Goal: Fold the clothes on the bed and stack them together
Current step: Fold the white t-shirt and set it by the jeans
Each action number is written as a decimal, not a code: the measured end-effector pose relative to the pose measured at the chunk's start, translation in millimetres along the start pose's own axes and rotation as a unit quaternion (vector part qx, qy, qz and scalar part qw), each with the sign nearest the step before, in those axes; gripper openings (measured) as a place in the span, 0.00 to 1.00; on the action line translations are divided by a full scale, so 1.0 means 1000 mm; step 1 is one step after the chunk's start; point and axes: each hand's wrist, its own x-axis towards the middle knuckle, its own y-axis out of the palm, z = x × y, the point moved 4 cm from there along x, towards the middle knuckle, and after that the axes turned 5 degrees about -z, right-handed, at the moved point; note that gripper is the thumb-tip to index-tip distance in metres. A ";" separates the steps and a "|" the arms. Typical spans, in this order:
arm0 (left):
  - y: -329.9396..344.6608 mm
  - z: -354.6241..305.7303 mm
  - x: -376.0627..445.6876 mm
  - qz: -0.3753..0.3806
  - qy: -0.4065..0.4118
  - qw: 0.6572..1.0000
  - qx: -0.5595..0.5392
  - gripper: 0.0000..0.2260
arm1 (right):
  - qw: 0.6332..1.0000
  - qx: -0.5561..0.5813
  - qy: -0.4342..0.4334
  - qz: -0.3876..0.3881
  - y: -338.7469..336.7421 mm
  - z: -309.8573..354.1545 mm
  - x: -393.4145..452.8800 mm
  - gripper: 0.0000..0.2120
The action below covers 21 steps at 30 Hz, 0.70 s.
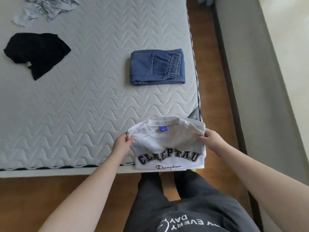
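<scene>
Hands pinch a soft white sweatshirt (168, 144) at the quilted mattress's (83, 106) 5 o'clock corner: left hand (122, 144), right hand (212, 141). Folded denim jeans (157, 66) lie at 1 o'clock.

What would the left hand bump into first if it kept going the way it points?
The left hand points up and right across the white shirt it grips. Beyond that, probably the folded jeans, though depth is unclear.

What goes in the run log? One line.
both hands: left hand, right hand hold white sweatshirt | jeans folded
</scene>
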 end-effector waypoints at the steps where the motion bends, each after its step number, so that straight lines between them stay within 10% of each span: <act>1: 0.001 0.001 0.012 -0.004 0.003 1.000 0.002 0.09 | 1.000 -0.010 -0.005 -0.009 0.001 0.002 0.008 0.09; 21: 0.025 -0.009 0.270 0.006 -0.005 0.997 -0.079 0.06 | 0.992 0.025 -0.042 -0.115 0.015 0.032 0.226 0.09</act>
